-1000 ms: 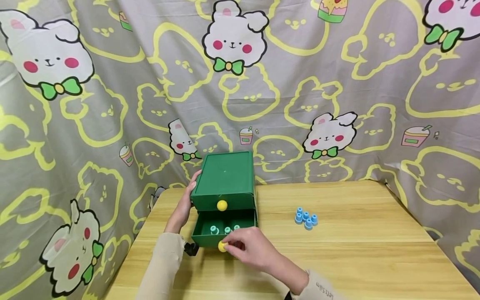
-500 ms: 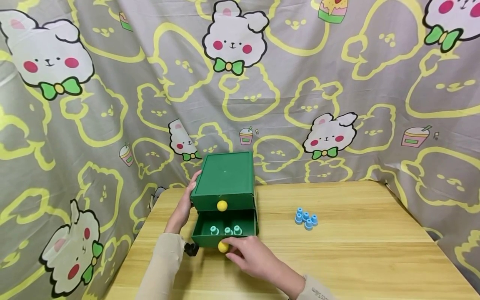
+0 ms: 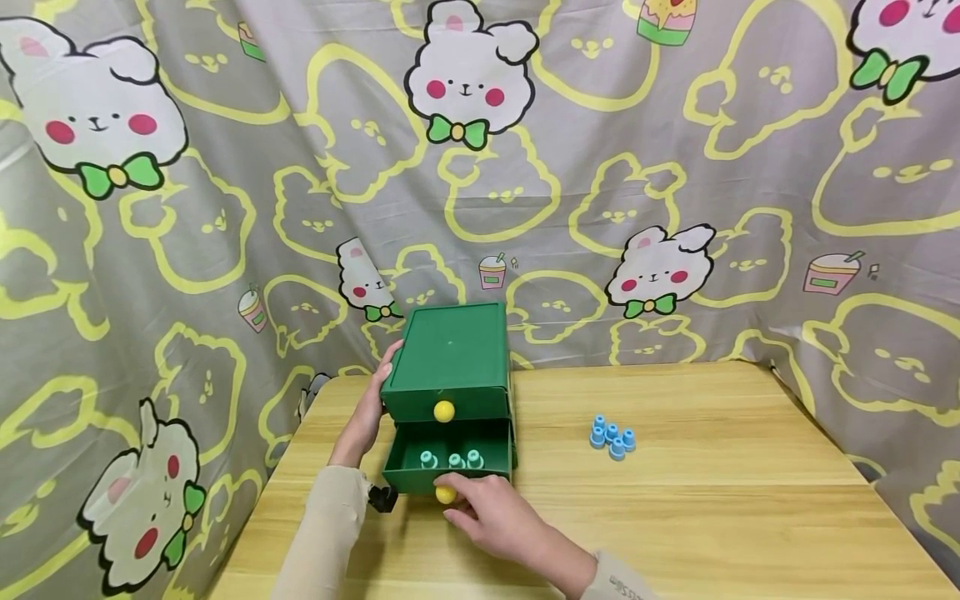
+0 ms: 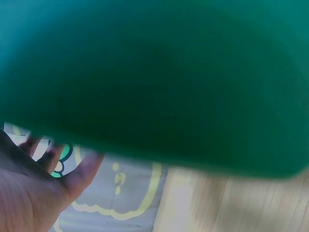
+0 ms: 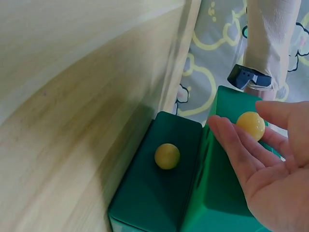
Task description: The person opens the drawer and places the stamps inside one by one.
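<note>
A green drawer cabinet (image 3: 452, 346) stands on the wooden table. Its middle drawer (image 3: 408, 481) is pulled out, with 3 pale green flanged pegs (image 3: 456, 461) upright inside. At that drawer's yellow round knob (image 5: 250, 125), my right hand (image 3: 504, 517) has loosely extended fingers on either side. One finger lies over the knob's top, while the thumb is apart below it in the head view. My left hand (image 3: 369, 417) rests against the cabinet's left side, its fingertips partly hidden. In the left wrist view, blurred green plastic covers most of the frame.
Several blue flanged pegs (image 3: 612, 437) are grouped on the table (image 3: 712, 500), right of the cabinet. A closed bottom drawer (image 5: 145, 191) with its own yellow knob shows in the right wrist view. A patterned curtain (image 3: 555, 208) hangs behind the table.
My right hand's pinch on the knob has loosened, with the thumb dropping away and the hand shifting slightly down. The drawer stays pulled out, and my left hand has not moved.
</note>
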The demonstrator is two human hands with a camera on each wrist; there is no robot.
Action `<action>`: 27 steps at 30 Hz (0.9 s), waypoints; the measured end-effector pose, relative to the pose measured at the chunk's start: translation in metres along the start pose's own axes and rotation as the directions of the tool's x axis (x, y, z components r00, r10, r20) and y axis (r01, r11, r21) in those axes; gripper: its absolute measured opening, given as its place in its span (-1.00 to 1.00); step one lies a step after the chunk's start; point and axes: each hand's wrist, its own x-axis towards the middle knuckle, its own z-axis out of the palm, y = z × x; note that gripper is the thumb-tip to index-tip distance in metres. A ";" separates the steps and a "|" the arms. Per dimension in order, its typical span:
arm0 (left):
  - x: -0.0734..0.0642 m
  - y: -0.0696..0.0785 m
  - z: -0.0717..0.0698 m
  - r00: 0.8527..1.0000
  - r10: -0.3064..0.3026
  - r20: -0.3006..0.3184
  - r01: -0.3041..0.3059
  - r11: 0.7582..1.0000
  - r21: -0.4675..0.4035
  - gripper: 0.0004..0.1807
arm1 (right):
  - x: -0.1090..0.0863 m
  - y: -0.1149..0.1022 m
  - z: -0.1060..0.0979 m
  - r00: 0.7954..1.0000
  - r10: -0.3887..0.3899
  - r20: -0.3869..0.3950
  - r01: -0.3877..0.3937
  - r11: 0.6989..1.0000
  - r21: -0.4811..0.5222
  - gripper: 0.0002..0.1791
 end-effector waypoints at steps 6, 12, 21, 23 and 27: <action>-0.001 0.000 0.000 1.000 0.000 -0.001 0.000 1.000 0.000 -0.43 | 0.004 0.000 0.005 0.997 0.006 -0.080 -0.008 1.000 -0.030 -0.79; 0.000 -0.001 0.000 1.000 0.000 0.000 0.000 1.000 0.010 -0.44 | 0.006 -0.001 0.005 0.995 0.029 -0.099 -0.033 0.999 -0.033 -0.82; 0.000 0.000 0.001 1.000 0.000 -0.001 0.000 1.000 0.009 -0.43 | 0.007 -0.002 0.002 0.994 0.027 -0.103 -0.029 0.999 -0.014 -0.83; 0.000 0.000 0.000 1.000 0.000 -0.002 0.000 1.000 0.008 -0.43 | 0.008 -0.003 0.001 0.994 0.026 -0.106 -0.027 1.000 -0.008 -0.83; 0.000 0.000 0.000 1.000 -0.001 0.001 0.001 1.000 0.009 -0.43 | 0.010 -0.004 -0.002 0.994 0.031 -0.108 -0.030 1.000 0.008 -0.83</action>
